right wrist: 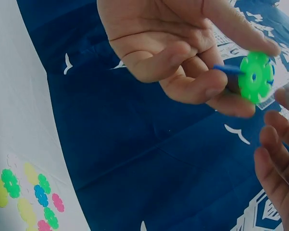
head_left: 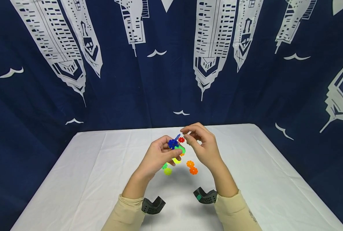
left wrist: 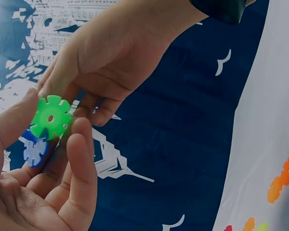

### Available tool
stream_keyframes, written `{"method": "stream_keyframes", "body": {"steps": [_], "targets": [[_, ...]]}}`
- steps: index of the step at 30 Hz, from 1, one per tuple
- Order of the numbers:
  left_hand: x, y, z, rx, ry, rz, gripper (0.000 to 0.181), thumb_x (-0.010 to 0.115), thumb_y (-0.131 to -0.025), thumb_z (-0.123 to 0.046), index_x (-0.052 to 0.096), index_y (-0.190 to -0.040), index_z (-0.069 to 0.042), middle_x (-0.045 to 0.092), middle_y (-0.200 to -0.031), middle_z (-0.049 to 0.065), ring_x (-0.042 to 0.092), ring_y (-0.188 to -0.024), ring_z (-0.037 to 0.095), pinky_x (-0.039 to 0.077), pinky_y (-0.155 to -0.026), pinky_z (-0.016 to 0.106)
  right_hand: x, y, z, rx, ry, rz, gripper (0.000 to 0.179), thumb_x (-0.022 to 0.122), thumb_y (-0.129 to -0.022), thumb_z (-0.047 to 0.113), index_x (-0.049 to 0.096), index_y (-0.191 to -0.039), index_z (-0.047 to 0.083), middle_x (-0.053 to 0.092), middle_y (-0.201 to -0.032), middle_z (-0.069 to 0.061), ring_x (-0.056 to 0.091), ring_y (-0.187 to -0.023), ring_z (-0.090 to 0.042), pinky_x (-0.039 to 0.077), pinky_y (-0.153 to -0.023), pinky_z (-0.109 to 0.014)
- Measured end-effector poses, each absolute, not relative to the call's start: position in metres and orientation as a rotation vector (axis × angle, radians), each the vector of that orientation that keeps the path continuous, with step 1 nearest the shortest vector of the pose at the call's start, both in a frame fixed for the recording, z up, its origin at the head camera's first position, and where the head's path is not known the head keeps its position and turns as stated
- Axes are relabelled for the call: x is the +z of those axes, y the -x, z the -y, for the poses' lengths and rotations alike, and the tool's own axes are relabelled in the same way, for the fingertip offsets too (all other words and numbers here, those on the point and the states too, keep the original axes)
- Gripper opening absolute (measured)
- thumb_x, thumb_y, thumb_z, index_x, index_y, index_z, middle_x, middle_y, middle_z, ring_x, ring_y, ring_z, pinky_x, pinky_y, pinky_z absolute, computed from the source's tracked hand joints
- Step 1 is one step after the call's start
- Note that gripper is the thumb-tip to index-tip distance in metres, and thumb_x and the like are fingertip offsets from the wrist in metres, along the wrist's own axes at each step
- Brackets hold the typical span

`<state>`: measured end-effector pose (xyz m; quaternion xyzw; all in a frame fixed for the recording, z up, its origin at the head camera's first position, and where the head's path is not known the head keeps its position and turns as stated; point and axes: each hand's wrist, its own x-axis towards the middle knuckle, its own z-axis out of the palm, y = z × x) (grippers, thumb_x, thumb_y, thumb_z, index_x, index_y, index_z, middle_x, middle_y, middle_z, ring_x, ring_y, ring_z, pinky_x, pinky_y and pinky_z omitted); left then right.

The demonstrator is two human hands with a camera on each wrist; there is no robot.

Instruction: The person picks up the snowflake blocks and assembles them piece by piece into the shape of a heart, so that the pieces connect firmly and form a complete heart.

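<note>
My left hand pinches a cluster of notched plastic discs between its thumb and fingers. In it a green disc faces the right wrist camera, and a blue disc stands edge-on against it. The head view shows a dark blue disc and another blue disc tilted edge-on behind it. My right hand hovers just right of the cluster, its thumb and fingers bent loosely and apart. Nothing shows between them. In the left wrist view, the green disc sits above a blue disc.
On the white table below the hands lie loose discs: a red one, a yellow-green one, two orange ones and others partly hidden by the left hand. A dark blue printed cloth hangs behind the table.
</note>
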<state>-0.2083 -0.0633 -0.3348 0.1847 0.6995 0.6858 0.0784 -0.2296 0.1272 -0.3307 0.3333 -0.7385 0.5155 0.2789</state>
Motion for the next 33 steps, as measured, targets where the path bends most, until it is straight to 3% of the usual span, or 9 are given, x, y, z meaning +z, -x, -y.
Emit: {"method": "stream_keyframes", "body": {"steps": [6,15,19,24,28,33], "targets": [[-0.332,0.21,0.068,2.135,-0.519,-2.077,0.024,0.071,-0.092,-0.01,0.055,-0.107,-0.002,0.073,-0.095,0.005,0.071,-0.077,0.018,0.06,-0.066,0.029,-0.338,0.238,-0.128,1.412,-0.797,2.021,0.011,0.063,-0.097,0.004,0.07,-0.104,0.005,0.065,-0.096,-0.005,0.059,-0.068,-0.011,0.052,-0.062,-0.019],[-0.332,0.211,0.075,2.23,-0.608,-2.017,0.055,0.069,-0.093,-0.008,0.047,-0.142,-0.02,0.071,-0.102,0.007,0.071,-0.076,0.02,0.06,-0.064,0.03,-0.371,0.262,-0.126,1.431,-0.623,2.347,0.011,0.063,-0.098,0.013,0.07,-0.107,0.013,0.068,-0.103,-0.006,0.062,-0.071,-0.02,0.054,-0.063,-0.025],[-0.332,0.211,0.077,2.243,-0.621,-1.998,0.052,0.069,-0.093,-0.008,0.047,-0.139,-0.018,0.072,-0.105,0.003,0.071,-0.076,0.017,0.06,-0.064,0.029,-0.388,0.271,-0.125,1.392,-0.575,2.493,0.011,0.064,-0.098,0.015,0.07,-0.107,0.014,0.069,-0.104,-0.005,0.062,-0.074,-0.021,0.055,-0.065,-0.026],[-0.332,0.211,0.077,2.258,-0.603,-1.975,0.043,0.069,-0.092,-0.007,0.043,-0.126,-0.009,0.071,-0.109,0.006,0.071,-0.077,0.018,0.059,-0.063,0.029,-0.409,0.281,-0.122,1.301,-0.519,2.648,0.012,0.069,-0.095,0.018,0.07,-0.106,0.014,0.069,-0.102,-0.004,0.061,-0.082,-0.019,0.053,-0.074,-0.028],[-0.332,0.211,0.077,2.266,-0.595,-1.977,0.038,0.069,-0.091,-0.005,0.043,-0.118,-0.009,0.071,-0.109,0.006,0.071,-0.077,0.017,0.059,-0.063,0.03,-0.423,0.286,-0.121,1.25,-0.503,2.712,0.013,0.072,-0.092,0.017,0.071,-0.104,0.015,0.07,-0.1,-0.002,0.06,-0.083,-0.017,0.051,-0.077,-0.029],[-0.332,0.212,0.078,2.279,-0.573,-1.988,0.04,0.069,-0.091,-0.002,0.042,-0.12,-0.01,0.072,-0.105,0.002,0.073,-0.078,0.019,0.06,-0.063,0.031,-0.435,0.289,-0.12,1.168,-0.484,2.784,0.014,0.075,-0.089,0.017,0.072,-0.103,0.017,0.069,-0.096,0.0,0.057,-0.08,-0.016,0.049,-0.077,-0.03]]}}
